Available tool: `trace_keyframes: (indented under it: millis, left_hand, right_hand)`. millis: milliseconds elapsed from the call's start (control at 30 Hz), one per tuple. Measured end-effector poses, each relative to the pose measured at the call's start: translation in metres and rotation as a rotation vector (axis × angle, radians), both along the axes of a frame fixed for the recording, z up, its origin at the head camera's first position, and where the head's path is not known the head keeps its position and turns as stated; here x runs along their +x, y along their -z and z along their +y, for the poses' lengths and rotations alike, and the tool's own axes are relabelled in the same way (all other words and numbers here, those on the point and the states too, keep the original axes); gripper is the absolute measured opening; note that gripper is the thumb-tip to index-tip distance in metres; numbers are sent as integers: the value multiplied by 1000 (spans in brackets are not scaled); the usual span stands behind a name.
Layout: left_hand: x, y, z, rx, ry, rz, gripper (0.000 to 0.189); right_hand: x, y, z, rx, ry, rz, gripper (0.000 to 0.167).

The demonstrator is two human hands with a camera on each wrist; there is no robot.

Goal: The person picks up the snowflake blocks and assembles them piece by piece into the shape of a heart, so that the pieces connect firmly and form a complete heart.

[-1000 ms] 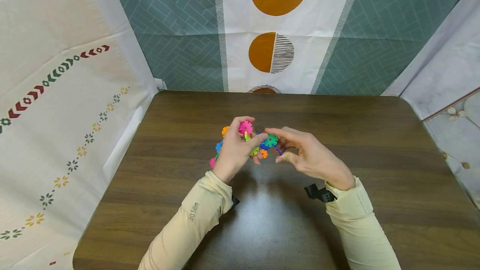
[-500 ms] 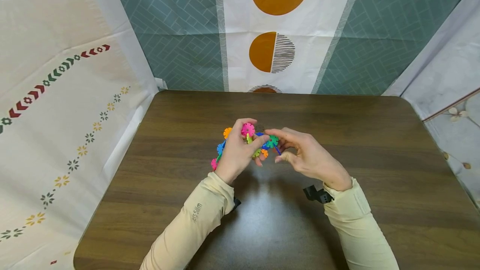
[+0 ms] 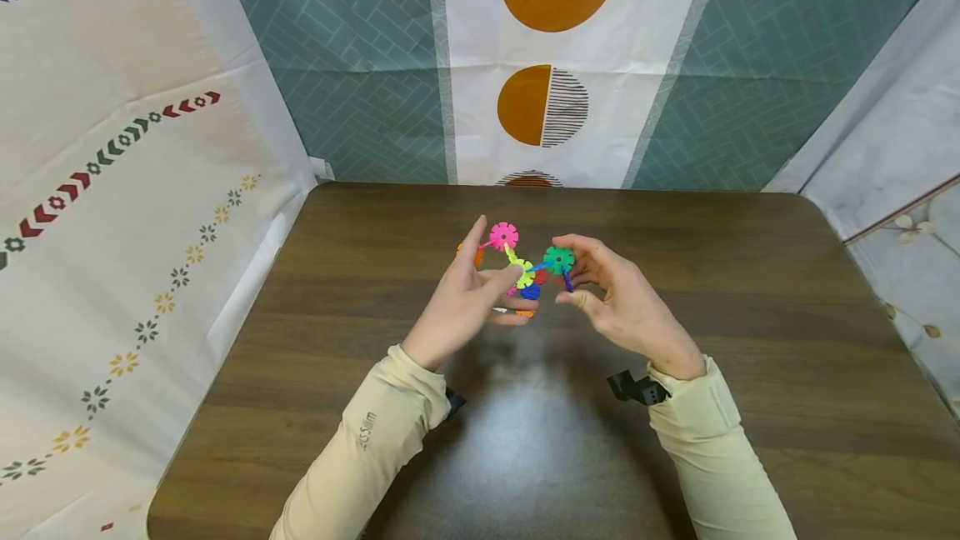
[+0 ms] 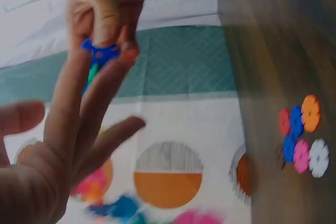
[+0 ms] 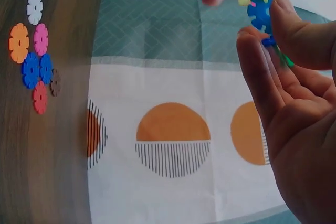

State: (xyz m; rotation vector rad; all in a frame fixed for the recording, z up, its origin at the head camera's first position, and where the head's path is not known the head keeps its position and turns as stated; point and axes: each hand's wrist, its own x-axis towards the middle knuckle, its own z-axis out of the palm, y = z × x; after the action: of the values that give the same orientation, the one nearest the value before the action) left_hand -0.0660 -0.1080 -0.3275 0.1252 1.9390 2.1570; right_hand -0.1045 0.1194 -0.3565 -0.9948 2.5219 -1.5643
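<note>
A chain of notched plastic discs, the snowflake connector kind, hangs between the hands in the head view. It includes a pink disc (image 3: 503,237), a yellow disc (image 3: 522,274) and a green disc (image 3: 558,260). My right hand (image 3: 637,307) pinches the chain's right end, where a dark blue disc (image 4: 102,53) shows between thumb and fingers. Beside the chain's middle, my left hand (image 3: 453,307) has its fingers straight and spread, its thumb overlapping the yellow disc. Whether that thumb touches it is unclear. Part of the chain is hidden behind the left hand.
Several loose discs lie on the brown table (image 3: 750,357) beyond the hands: a white disc (image 5: 34,8), an orange disc (image 5: 19,43), a pink one, blue ones, a brown one and a red disc (image 5: 40,97). Patterned cloths (image 3: 375,65) hang around the table.
My left hand's fingers have straightened and spread from around the chain, and the hand has shifted slightly left. The right hand has lifted its end slightly. The loose discs now show more between the hands.
</note>
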Motion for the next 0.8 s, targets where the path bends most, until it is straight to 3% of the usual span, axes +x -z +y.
trace_keyframes:
  millis: [67, 133, 267, 333, 400, 500, 700, 800]
  left_hand:
    - [4, -6, -8, -78, 17, 27, 68]
    - [6, -13, -18, -153, -13, 93, 52]
    - [3, -23, -40, -255, -205, 291, 24]
    - [-3, -24, -50, -265, -288, 329, 21]
    - [-11, -19, -57, -248, -312, 308, 24]
    - [-22, -5, -63, -138, -222, 193, 35]
    - [-38, 28, -59, 174, 212, -16, 65]
    - [-45, 43, -54, 325, 316, -91, 70]
  right_hand:
    - [-1, 1, 3, 2, 21, -4, 68]
    - [-1, 1, 5, 0, 30, -14, 68]
    - [-1, 1, 10, -43, 15, -53, 68]
    - [-1, 1, 11, -75, -3, -74, 68]
    - [-2, 1, 12, -102, -24, -92, 68]
    - [-1, 0, 12, -118, -46, -118, 66]
    - [0, -2, 7, -91, -103, -164, 61]
    - [0, 5, 4, -117, -153, -190, 54]
